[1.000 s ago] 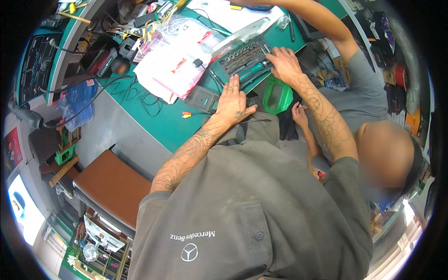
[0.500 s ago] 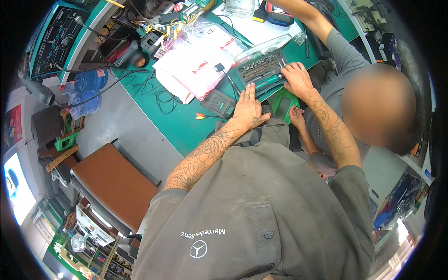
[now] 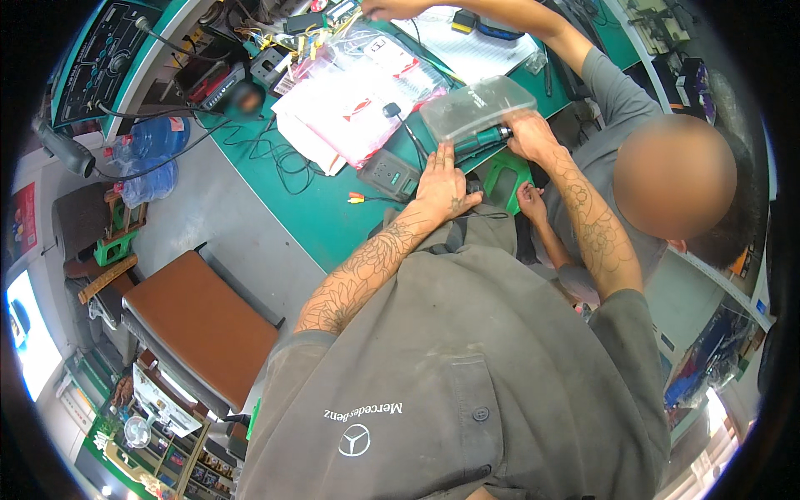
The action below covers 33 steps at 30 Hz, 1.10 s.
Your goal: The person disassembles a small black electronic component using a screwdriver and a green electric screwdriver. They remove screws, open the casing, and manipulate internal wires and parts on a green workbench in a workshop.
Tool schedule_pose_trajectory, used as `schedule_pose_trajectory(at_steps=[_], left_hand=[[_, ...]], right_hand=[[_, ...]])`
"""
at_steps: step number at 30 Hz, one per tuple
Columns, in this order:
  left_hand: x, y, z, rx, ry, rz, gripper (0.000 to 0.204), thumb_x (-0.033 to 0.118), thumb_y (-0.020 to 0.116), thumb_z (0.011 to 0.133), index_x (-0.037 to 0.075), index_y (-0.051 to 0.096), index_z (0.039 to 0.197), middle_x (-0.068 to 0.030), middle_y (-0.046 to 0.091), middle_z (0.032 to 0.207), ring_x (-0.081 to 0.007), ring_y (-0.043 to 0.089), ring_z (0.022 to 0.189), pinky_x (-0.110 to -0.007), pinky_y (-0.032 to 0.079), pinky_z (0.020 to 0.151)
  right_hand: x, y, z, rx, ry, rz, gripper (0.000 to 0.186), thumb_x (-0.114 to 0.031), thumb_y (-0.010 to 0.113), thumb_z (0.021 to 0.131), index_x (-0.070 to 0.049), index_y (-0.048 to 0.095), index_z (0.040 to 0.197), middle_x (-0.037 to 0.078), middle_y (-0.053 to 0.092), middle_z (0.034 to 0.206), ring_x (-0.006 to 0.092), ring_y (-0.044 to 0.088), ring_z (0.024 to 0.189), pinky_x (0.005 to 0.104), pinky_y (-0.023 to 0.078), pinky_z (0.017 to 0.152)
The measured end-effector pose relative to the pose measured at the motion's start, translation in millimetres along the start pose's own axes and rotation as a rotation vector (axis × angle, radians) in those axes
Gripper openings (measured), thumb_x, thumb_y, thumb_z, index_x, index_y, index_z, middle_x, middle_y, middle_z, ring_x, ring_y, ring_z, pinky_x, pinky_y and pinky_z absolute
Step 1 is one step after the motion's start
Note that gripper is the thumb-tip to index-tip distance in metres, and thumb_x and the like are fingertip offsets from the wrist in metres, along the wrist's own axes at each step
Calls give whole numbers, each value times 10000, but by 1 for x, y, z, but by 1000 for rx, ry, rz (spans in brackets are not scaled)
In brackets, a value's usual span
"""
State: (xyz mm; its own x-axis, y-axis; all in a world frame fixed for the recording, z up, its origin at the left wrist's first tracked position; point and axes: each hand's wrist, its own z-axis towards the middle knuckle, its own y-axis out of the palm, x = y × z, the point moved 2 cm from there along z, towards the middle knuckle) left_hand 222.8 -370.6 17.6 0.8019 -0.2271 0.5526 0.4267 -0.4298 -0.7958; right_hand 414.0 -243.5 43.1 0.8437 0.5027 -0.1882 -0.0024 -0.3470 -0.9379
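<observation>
On the green bench near its front edge lies a socket-and-bit case with a cloudy see-through lid [image 3: 483, 104] lowered over its sockets. A green and black screwdriver handle [image 3: 479, 143] shows along the near side of the case. My right hand [image 3: 532, 136] has its fingers curled at the right end of the lid; the fingertips are partly hidden. My left hand [image 3: 440, 187] lies with straight fingers, their tips touching the near left corner of the case. Beside it on the left is a grey box-shaped device [image 3: 389, 175] with a black cable.
White printed plastic bags [image 3: 337, 108] lie left of the case. Loose cables [image 3: 275, 154] and connectors spread across the bench. A co-worker [image 3: 617, 96] at right reaches over the far side, one hand [image 3: 392, 8] near the clutter. A green stool [image 3: 507, 177] stands below the bench.
The see-through lid has swung over the sockets, which were exposed before. My right hand moved slightly with it; my left hand stayed put. The co-worker's hand came into view at the far side.
</observation>
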Motion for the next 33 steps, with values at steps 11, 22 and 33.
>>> schedule_pose_trajectory(at_steps=[11, 22, 33], left_hand=[[-6, -47, 13, 109, -38, -109, 636, 520, 701, 760, -89, 660, 942, -351, 386, 1416, -481, 564, 1108, -498, 451, 964], [-27, -99, 24, 276, 30, -78, 619, 489, 731, 734, -89, 676, 946, -310, 439, 1392, -437, 495, 1228, -473, 400, 1027], [-11, -85, -10, 244, 81, -226, 555, 434, 737, 755, -100, 603, 821, -304, 484, 1346, -440, 486, 1222, -476, 398, 1023]], right_hand=[[-13, -30, 2, -136, 257, 1144, 376, -160, 743, 814, -11, 635, 1142, 37, 684, 839, 126, 607, 744, 279, 491, 681], [-71, 29, 5, 296, 224, 1495, 265, -218, 626, 951, -46, 587, 1148, 44, 643, 1029, 128, 601, 946, 272, 477, 837], [-51, -3, -46, 533, 546, 1926, 429, -343, 476, 1015, -103, 403, 1363, 32, 512, 787, 141, 548, 625, 319, 505, 580]])
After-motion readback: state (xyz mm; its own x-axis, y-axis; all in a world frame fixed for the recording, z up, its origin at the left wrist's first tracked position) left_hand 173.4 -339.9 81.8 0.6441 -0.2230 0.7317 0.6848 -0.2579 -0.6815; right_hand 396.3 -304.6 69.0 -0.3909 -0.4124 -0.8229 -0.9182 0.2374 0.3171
